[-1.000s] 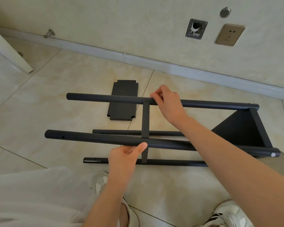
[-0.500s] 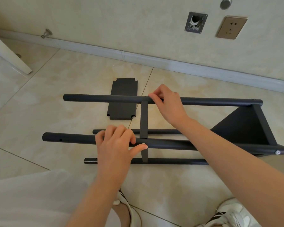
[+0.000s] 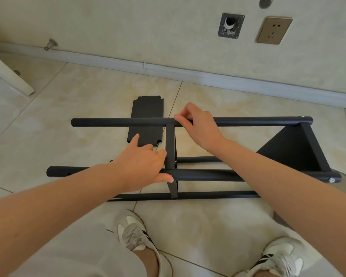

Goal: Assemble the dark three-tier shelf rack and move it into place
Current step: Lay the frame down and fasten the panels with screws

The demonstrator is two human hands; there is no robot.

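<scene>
Dark metal three-tier shelf rack (image 3: 198, 195) lies on its side on the beige tiled floor (image 3: 68, 116), near the wall, with its four tubes running left-right. The dark end shelf panel (image 3: 288, 148) is fixed at the right end. The dark middle shelf panel (image 3: 169, 146), seen edge-on, sits between the two raised tubes.

Left hand (image 3: 142, 166) is over the near raised black tube (image 3: 218, 175). Its thumb lies along the tube front, the index finger points straight out, and the other fingers are curled, knuckles against the middle panel's edge.

Right hand (image 3: 200, 124) is on the far raised black tube (image 3: 248, 121) at the panel joint. Its fingers curl on the tube and thumb and index pinch at the top. Can't tell what's between the tips, too small.

A loose flat dark rectangular panel with notched corners (image 3: 146, 114) lies on the floor behind the far tube. Two white sneakers (image 3: 132, 230) stand at the bottom, well apart.
</scene>
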